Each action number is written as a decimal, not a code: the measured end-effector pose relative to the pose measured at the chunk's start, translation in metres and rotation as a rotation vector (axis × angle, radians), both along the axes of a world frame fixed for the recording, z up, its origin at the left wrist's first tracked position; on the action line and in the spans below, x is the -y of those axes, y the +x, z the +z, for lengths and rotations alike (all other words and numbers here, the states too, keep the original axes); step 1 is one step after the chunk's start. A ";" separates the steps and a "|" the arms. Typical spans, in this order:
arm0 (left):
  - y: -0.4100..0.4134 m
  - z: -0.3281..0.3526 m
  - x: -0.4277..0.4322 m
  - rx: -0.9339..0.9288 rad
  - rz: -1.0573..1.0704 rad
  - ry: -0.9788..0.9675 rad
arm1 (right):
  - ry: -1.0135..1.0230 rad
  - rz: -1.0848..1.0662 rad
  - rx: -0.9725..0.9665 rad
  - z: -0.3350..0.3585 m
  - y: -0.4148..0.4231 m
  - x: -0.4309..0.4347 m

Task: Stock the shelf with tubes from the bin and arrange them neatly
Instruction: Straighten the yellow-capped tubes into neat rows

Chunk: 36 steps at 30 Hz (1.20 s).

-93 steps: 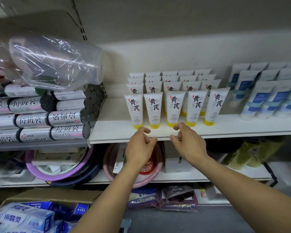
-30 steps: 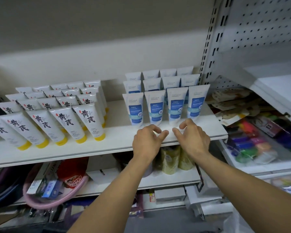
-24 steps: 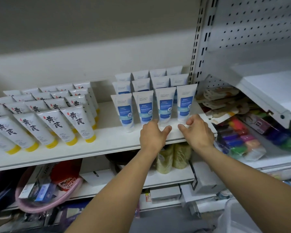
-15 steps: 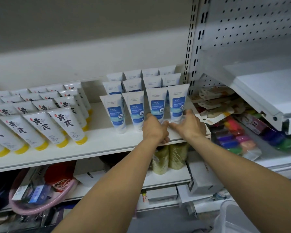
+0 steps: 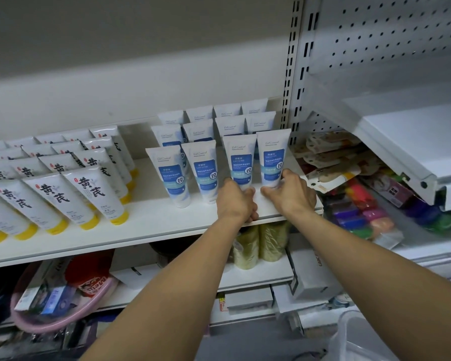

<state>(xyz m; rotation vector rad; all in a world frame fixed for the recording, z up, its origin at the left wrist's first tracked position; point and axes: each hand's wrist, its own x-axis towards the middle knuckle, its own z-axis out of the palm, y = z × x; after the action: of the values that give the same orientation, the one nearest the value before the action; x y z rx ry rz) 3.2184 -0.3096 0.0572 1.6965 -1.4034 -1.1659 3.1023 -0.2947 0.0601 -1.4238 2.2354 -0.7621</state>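
The white metal shelf board (image 5: 151,225) is softly, evenly lit, shadow is thrown beneath it, and straight lines are bowed towards the frame edges.

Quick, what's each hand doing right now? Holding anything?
Left hand: fingers curled round the base of the third front tube.
Right hand: pinching the base of the rightmost front tube.

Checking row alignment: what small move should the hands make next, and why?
Probably draw both gripped tubes slightly forward: left hand holds the third blue tube, right hand the fourth blue tube, and their bases look set back from the two left front tubes.
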 end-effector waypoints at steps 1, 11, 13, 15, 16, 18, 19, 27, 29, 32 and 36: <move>0.000 0.000 0.000 -0.003 0.001 -0.001 | 0.000 -0.003 0.007 0.000 0.000 0.000; 0.001 -0.003 0.003 0.014 0.006 0.018 | 0.017 0.008 0.005 0.002 -0.002 0.000; 0.002 -0.004 0.005 0.027 -0.002 0.031 | 0.021 0.007 0.012 0.002 -0.001 0.000; 0.002 -0.004 0.006 0.040 -0.003 0.044 | 0.022 0.007 0.015 0.002 -0.001 0.001; 0.002 -0.004 0.006 0.045 -0.003 0.049 | 0.020 0.005 0.018 0.001 -0.001 0.001; 0.003 -0.003 0.005 0.055 -0.004 0.056 | 0.031 0.004 0.015 0.002 0.000 0.001; 0.003 -0.002 0.004 0.061 -0.005 0.065 | 0.037 0.003 0.013 0.002 0.000 0.000; 0.005 0.014 -0.010 0.027 0.009 0.141 | 0.046 -0.001 0.007 0.007 0.004 -0.011; 0.012 0.016 -0.023 0.019 0.015 0.109 | 0.017 0.003 -0.009 0.006 0.004 -0.019; 0.029 0.012 -0.044 0.037 -0.031 0.043 | -0.033 0.020 -0.052 0.007 0.004 -0.037; 0.053 0.012 -0.068 0.177 -0.108 -0.072 | -0.073 0.095 -0.245 0.010 0.013 -0.071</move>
<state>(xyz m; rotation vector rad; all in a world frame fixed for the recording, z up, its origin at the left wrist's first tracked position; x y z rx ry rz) 3.2711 -0.2420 0.0691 1.7259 -1.6435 -1.0287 3.1149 -0.2239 0.0701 -1.7281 2.3176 -0.6754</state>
